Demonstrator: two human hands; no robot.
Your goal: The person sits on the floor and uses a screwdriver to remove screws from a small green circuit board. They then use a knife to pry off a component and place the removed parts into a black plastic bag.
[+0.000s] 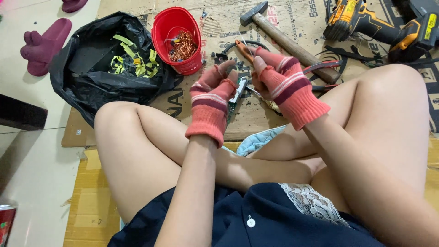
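Head view: gloved hands (247,91) grip small green board (238,91) (pliers (244,49) right), over cardboard (256,114), tile floor (27,151).

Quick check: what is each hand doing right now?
Left hand: closed on a small circuit board.
Right hand: closed on orange-handled pliers.

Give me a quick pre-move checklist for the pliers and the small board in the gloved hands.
1. Left hand grips the small board: ok.
2. Right hand holds the orange-handled pliers: ok.
3. Plier jaws seated on the board: cannot tell, hidden behind the fingers.
4. Red bucket upright, copper wire inside: ok.
5. Black bag open, yellow scraps showing: ok.
6. Hammer lying apart from both hands: ok.
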